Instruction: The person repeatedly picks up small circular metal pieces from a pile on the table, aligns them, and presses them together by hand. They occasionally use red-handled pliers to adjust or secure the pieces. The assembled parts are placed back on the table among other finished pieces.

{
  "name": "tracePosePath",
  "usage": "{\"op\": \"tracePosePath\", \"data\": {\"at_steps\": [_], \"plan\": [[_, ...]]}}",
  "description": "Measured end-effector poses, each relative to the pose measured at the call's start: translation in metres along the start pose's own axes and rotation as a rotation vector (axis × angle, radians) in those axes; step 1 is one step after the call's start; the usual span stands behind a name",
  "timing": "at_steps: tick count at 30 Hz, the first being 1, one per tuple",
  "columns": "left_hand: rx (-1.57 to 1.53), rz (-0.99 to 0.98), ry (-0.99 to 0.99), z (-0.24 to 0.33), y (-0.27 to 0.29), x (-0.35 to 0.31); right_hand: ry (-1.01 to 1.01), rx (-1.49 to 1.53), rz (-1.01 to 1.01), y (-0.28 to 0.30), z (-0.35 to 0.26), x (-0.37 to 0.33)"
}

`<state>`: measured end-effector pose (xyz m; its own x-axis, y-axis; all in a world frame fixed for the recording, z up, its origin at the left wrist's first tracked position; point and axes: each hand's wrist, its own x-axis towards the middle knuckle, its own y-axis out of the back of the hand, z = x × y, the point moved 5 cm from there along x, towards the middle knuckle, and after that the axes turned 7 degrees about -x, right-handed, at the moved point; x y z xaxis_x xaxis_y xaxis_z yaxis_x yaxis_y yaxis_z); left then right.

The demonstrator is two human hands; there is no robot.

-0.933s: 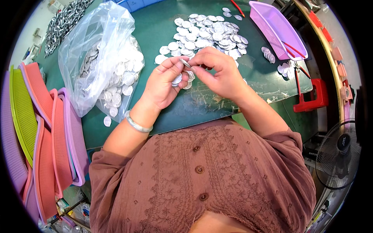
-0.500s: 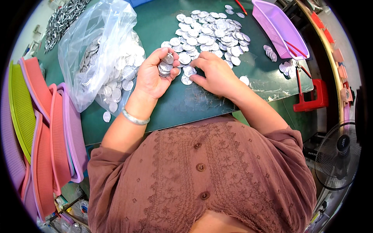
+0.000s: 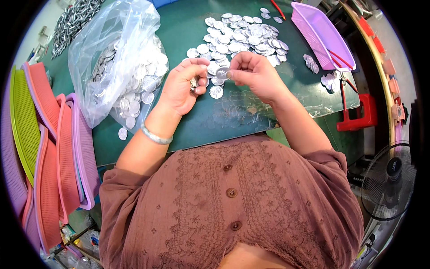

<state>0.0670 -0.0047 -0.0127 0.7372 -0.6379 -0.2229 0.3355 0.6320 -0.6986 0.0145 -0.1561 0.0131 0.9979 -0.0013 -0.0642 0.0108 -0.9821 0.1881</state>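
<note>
As the right hand pinches one disc beside the pile, left hand, clutching more, could loosen, spilling them.

Legible text: none | fan hub: pale marking, too small | silver discs: surface marks, unreadable
</note>
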Motion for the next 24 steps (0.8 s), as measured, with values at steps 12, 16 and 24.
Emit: {"op": "tracePosePath", "data": {"at_steps": [12,16,24], "plan": [[0.590,-0.041,-0.537,0.007,-0.023,-0.014,0.184,0.256,0.073,-0.006,-0.006,-0.010],[0.791,-0.090,-0.753,0.013,-0.032,-0.022,0.214,0.199,0.094,-0.005,-0.010,-0.012],[0.764,-0.115,-0.777,0.014,-0.036,-0.026,0.099,0.253,0.020,-0.007,-0.001,-0.012]]}}
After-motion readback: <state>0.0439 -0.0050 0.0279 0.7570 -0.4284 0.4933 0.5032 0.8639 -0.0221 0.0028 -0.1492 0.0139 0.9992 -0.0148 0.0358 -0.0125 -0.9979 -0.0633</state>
